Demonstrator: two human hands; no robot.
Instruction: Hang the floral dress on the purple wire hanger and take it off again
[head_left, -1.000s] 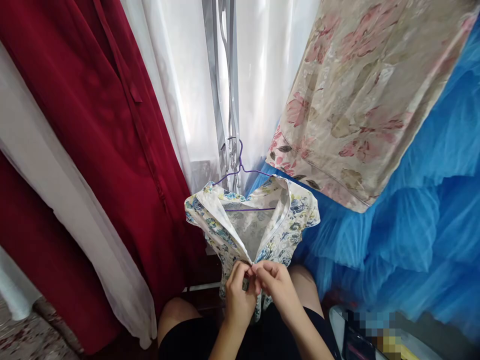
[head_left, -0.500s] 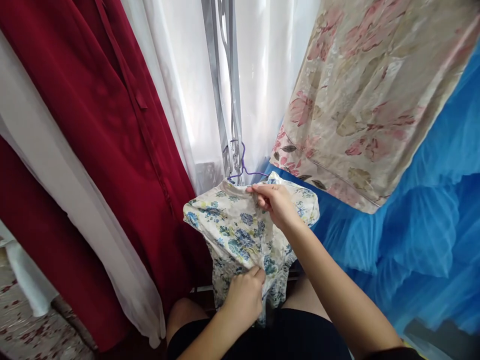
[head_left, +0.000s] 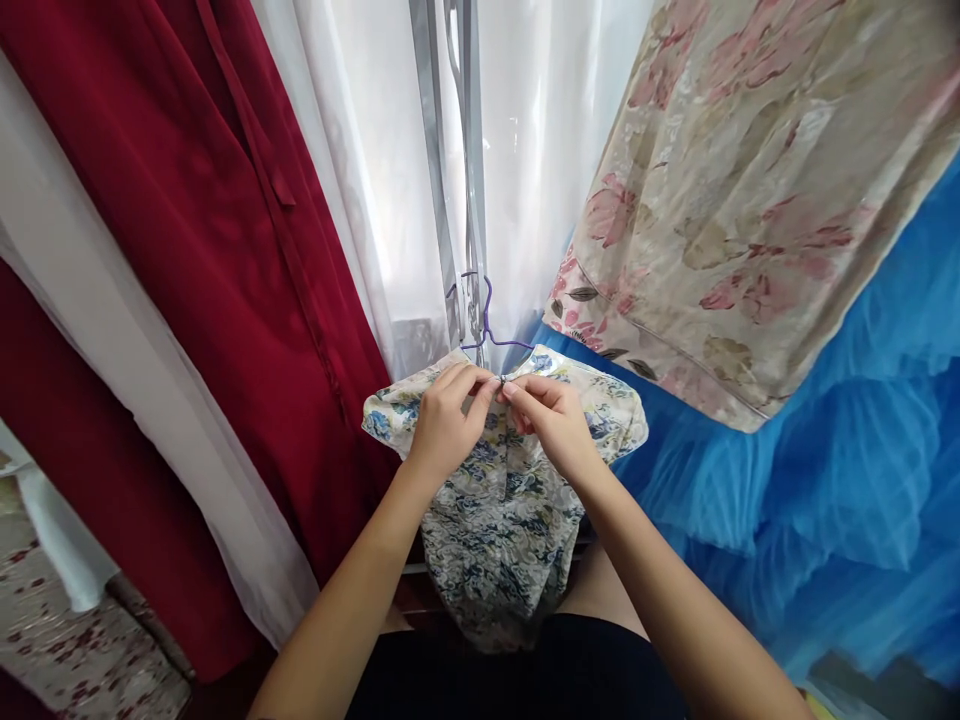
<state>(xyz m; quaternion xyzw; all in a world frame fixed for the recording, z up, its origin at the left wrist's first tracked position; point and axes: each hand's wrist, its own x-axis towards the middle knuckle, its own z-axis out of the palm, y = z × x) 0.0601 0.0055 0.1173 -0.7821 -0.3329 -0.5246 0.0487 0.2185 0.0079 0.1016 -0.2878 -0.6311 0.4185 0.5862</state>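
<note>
My left hand (head_left: 448,418) and right hand (head_left: 553,415) meet, pinching the floral garment (head_left: 499,545) at its neckline.
It's on the purple hanger (head_left: 514,343); I'd keep both neckline edges level, pinch lightly and leave the cloth slack against puckering.

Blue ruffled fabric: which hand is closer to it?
Right. The right hand is left of the blue ruffled fabric, at the neckline of the floral garment; the left hand is farther left.

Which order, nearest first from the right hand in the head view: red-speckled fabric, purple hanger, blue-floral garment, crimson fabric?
1. Blue-floral garment, touching the right hand
2. Purple hanger, just above
3. Crimson fabric, left
4. Red-speckled fabric, lower left
</note>
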